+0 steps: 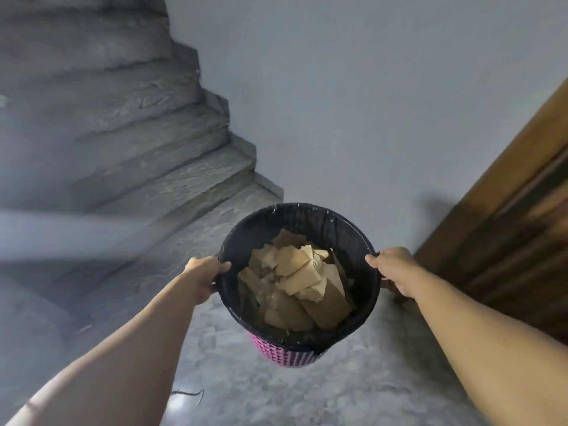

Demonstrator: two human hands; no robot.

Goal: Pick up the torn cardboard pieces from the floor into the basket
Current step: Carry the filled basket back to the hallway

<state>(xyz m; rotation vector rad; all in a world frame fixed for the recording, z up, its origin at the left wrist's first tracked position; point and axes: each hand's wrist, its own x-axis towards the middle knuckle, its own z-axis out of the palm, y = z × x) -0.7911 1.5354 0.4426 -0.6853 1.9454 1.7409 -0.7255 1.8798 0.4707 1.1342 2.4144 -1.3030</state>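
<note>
I hold the basket (287, 353) with both hands, one on each side of its rim. My left hand (204, 276) is closed on the left edge, the thumb over the top and the fingers under, and my right hand (392, 270) is closed the same way on the right edge. The basket is pink woven plastic with a black liner bag (307, 218) folded over the rim. I cannot tell if it stands on the floor (353, 379) or hangs a little above it.

The torn cardboard pieces (296, 281) lie inside the basket in a loose heap, some flat and some standing on edge. I see no piece left on the visible floor, so I judge the collecting is nearly finished or finished.

The cardboard is light and stiff, so the full basket should not be heavy. The woven wall is probably a little flexible, and the liner is thin and slippery, so my fingers can slide on it. For this reason I think the best hold is at the rim, at two opposite points, with fingers hooked under the edge. The basket must stay level, because the upper pieces are loose and can fall out if it tips.

Near me are stone stairs (153, 167), a grey wall (353, 103) and a wooden door (522, 226).
</note>
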